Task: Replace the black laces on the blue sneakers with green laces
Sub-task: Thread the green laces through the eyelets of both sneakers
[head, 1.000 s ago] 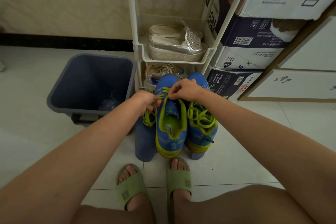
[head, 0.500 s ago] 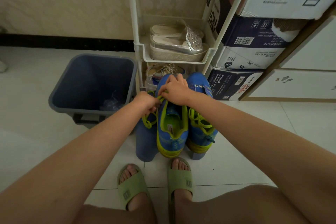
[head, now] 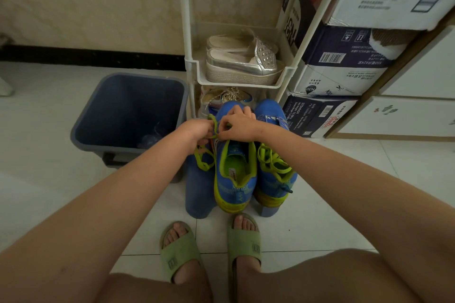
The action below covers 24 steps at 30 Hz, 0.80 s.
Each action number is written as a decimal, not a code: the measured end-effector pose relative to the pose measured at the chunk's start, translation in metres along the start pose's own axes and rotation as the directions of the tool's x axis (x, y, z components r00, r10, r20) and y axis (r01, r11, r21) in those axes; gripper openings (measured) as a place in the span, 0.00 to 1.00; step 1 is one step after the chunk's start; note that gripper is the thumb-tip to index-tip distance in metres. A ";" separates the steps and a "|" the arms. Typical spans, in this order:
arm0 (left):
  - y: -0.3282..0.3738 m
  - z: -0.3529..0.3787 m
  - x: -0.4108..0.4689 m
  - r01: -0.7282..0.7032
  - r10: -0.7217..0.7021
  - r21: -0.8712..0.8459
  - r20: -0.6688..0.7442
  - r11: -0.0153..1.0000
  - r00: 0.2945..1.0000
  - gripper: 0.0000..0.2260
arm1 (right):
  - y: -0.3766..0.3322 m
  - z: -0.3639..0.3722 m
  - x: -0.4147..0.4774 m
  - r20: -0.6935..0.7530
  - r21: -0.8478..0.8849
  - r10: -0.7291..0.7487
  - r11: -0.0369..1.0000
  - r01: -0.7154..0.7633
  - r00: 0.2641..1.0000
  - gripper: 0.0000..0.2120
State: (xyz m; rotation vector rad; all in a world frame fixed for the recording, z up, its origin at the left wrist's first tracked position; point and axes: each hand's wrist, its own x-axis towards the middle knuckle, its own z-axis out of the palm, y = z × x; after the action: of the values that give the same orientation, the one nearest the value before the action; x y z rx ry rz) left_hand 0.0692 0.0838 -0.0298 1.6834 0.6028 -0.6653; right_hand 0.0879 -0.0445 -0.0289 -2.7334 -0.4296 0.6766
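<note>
Newly raised loop of green lace (head: 213,122) between left hand (head: 197,130) and right hand (head: 240,126).

Two blue sneakers (head: 235,179) side by side, green laces (head: 272,162) threaded

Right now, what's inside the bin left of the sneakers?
Inside the bin, a clear crumpled scrap, perhaps plastic, lies at the bottom towards the near right corner. Nothing else shows, but the near wall hides part of the bottom.

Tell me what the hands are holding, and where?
The left hand and right hand both pinch the green lace, close together, above the blue sneaker.
</note>
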 end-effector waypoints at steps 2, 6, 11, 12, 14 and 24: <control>0.001 -0.002 -0.002 0.057 -0.055 -0.044 0.049 0.997 0.997 0.07 | 0.000 -0.001 -0.001 -0.020 0.005 -0.006 1.000 0.007 1.000 0.12; 0.001 -0.001 -0.006 0.123 -0.121 -0.029 0.058 0.992 0.991 0.13 | 0.003 -0.002 -0.003 -0.061 0.210 0.009 0.978 0.004 0.998 0.07; 0.015 -0.005 -0.016 0.053 -0.053 0.011 0.053 0.999 0.997 0.22 | 0.004 -0.021 -0.020 0.048 0.817 -0.008 0.575 -0.035 0.999 0.07; 0.017 -0.006 -0.020 0.032 -0.033 0.038 0.037 0.999 0.999 0.23 | 0.005 -0.024 -0.020 0.044 0.847 -0.001 0.530 -0.037 0.999 0.08; 0.022 -0.007 -0.025 -0.014 0.012 0.105 0.014 0.994 1.000 0.26 | 0.005 -0.030 -0.018 -0.028 0.874 0.000 0.485 0.024 1.000 0.09; 0.035 0.015 -0.031 -0.213 0.212 -0.009 -0.043 0.977 0.976 0.25 | 0.004 -0.046 -0.022 -0.318 0.833 -0.135 0.432 0.345 0.938 0.11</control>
State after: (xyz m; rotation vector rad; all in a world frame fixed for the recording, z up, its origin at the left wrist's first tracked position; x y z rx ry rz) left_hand 0.0704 0.0611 0.0132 1.7239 0.4471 -0.4722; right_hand 0.0921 -0.0653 0.0175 -1.6415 -0.2839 0.3540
